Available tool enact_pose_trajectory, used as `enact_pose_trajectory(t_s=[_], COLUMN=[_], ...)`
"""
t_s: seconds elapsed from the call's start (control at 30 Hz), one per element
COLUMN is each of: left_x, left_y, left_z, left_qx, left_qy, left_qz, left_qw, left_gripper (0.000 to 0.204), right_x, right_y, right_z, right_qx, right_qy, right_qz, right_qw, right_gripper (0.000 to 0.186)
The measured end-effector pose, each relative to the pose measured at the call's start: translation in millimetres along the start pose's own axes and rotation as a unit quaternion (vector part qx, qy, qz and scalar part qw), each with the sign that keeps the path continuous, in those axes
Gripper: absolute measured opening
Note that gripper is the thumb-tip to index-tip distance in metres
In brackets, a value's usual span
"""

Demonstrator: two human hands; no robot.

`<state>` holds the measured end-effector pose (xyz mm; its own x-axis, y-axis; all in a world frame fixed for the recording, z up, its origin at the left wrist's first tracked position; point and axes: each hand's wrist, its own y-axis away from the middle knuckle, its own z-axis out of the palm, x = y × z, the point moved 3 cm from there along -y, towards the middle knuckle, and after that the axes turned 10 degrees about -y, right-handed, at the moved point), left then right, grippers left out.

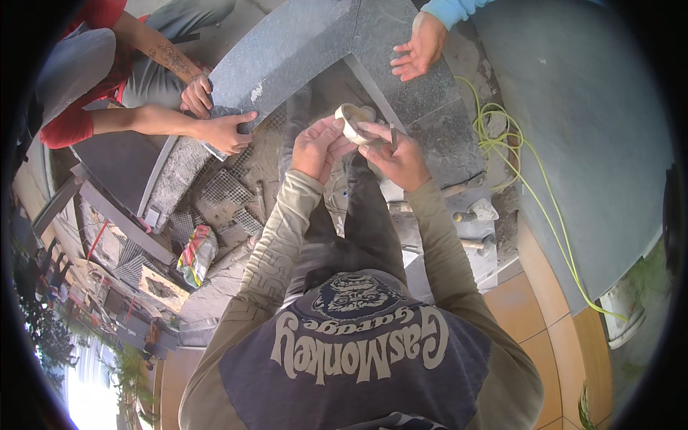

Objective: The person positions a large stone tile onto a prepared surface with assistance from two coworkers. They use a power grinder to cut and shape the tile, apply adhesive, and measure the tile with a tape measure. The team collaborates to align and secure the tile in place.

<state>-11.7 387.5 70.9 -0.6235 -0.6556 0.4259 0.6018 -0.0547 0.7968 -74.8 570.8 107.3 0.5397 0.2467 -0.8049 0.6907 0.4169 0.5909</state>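
Note:
Between my two hands, in front of my body, is a cream roll of masking tape, tilted so its hollow middle shows. My left hand pinches the roll's left side between thumb and fingers. From the other side, my right hand grips it, fingertips at the rim. A thin dark stick-like thing stands up from the right-hand fingers; its kind is not clear. Whether a strip of tape is pulled loose cannot be made out. Beyond the roll lies a grey stone slab with a cut-out corner.
A co-worker's hands hold the slab edge at the left. Another person's open hand reaches in from the top. A yellow-green cord crosses the grey surface at right. Hand tools, mesh pieces and a plastic bag lie around.

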Motion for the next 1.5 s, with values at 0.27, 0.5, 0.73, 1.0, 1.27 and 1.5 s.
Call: enact_pose_trajectory(t_s=[0.27, 0.5, 0.73, 1.0, 1.27, 1.5], left_x=[-4, -12, -9, 9, 9, 28], left_y=[-11, 0, 13, -2, -14, -2], left_z=[-8, -5, -12, -31, -18, 20], left_qx=[0.062, -0.062, -0.107, -0.235, -0.257, -0.022], left_qy=[-0.175, -0.270, -0.211, -0.120, -0.030, -0.383], left_qz=[-0.050, 0.016, 0.073, -0.025, -0.044, 0.303], left_qw=[0.981, 0.961, 0.969, 0.964, 0.965, 0.873], left_gripper=[0.034, 0.033, 0.032, 0.034, 0.033, 0.053], right_x=[-19, 22, 12, -21, -27, -14], right_y=[0, -5, -7, -27, -43, -72], right_z=[13, 12, 2, -13, -13, -20], right_qx=[0.043, 0.110, 0.061, -0.202, -0.213, 0.040], right_qy=[0.126, 0.075, -0.312, -0.083, -0.039, -0.158], right_qz=[-0.208, -0.112, 0.123, 0.017, 0.029, 0.062], right_qw=[0.969, 0.985, 0.940, 0.976, 0.976, 0.985], right_gripper=[0.030, 0.020, 0.023, 0.044, 0.024, 0.023])
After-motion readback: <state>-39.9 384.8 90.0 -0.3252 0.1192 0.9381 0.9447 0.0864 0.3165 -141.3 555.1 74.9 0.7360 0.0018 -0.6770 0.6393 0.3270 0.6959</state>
